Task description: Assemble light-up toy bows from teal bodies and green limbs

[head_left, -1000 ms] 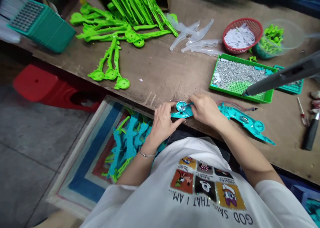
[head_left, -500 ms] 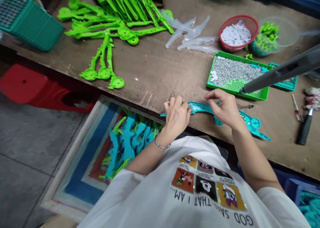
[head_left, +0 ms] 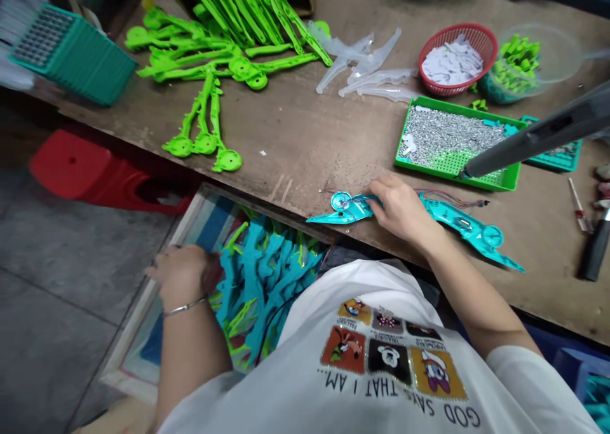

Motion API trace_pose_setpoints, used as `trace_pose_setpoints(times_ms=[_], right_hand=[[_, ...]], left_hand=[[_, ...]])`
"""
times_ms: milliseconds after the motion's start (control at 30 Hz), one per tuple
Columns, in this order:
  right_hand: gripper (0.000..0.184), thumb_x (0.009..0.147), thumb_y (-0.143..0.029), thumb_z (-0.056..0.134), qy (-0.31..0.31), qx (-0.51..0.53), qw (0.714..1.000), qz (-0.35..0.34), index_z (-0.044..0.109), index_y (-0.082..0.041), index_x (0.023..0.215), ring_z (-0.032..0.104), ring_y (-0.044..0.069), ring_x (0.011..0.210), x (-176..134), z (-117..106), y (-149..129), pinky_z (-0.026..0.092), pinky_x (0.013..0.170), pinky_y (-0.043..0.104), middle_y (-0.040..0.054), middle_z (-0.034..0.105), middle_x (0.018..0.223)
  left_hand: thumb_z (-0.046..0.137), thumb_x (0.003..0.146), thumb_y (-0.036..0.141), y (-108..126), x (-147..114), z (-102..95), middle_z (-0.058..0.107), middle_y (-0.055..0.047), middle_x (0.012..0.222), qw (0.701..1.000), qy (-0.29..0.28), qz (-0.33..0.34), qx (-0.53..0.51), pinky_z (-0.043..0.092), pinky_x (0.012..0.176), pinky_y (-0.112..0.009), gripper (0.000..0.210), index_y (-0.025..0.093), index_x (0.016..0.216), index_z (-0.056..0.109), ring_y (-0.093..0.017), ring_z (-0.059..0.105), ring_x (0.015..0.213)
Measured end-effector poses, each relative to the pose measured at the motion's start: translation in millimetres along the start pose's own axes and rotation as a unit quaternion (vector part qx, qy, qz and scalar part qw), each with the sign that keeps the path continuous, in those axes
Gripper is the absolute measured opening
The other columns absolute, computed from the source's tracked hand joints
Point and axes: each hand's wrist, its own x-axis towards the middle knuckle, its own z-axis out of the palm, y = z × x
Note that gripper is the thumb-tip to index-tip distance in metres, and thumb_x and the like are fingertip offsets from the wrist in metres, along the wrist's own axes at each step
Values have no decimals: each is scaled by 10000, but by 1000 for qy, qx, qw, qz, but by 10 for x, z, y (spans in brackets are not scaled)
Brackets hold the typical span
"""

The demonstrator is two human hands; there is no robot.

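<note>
A long curved teal plastic part [head_left: 460, 221] with thin wires [head_left: 452, 199] lies along the bench's front edge. My right hand [head_left: 400, 208] is over its middle, with bent fingers gripping its upper edge. The left end of the part, with a round seat, shows beyond my fingertips. My left hand [head_left: 183, 269], smeared by motion, is off the bench at the left side of a striped box [head_left: 157, 345]. Its fingers do not show clearly. Beside it in the box lie many teal plastic parts [head_left: 267, 275] mixed with lime green ones.
A green tray [head_left: 505, 180] of small metal screws stands behind the teal part, under a grey rod-like tool [head_left: 538, 132]. Lime green parts [head_left: 204, 116] and clear plastic pieces [head_left: 376, 59] lie farther back. At the right are a screwdriver [head_left: 579, 208] and a black-handled tool [head_left: 595, 250].
My left hand has let go of the teal part's left end and moved left and down to the box. My right hand has shifted slightly left along the part.
</note>
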Motion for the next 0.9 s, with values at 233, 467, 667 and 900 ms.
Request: trace_pose_setpoints(times_ms=[233,467,667,900], right_hand=[[247,971,-123,480,-49,-90,995,-11,693,-154,1093,566,308,1035,211,96,-261,428,890,409,167,680,1122],[267,913,-57,484,-50,-40,998,10,701,-150,1040,602,288,1019,279,177,-229,446,872,379,172,667,1116],[186,871,-78,550,50,153,987,-3,694,-159,956,663,214,957,177,80,-107,471,877,315,83,720,990],[125,890,-154,613,163,226,960,24,728,-198,909,710,171,831,-1,12,-96,509,791,288,23,777,896]], left_hand=[[580,821,678,154,-50,236,652,-92,1268,975,215,-20,-45,340,1017,-726,487,226,975,677,-505,467,1347],[716,914,454,979,-197,94,647,-71,1308,884,347,251,-187,475,1068,-550,587,298,1458,562,-326,612,1207],[700,943,342,1705,-571,170,719,-90,1171,861,275,333,-266,562,960,-386,338,212,1254,677,-222,696,1051],[761,915,385,2460,-799,335,775,-56,1081,816,105,416,-387,597,851,-301,284,213,1130,695,-171,741,909]])
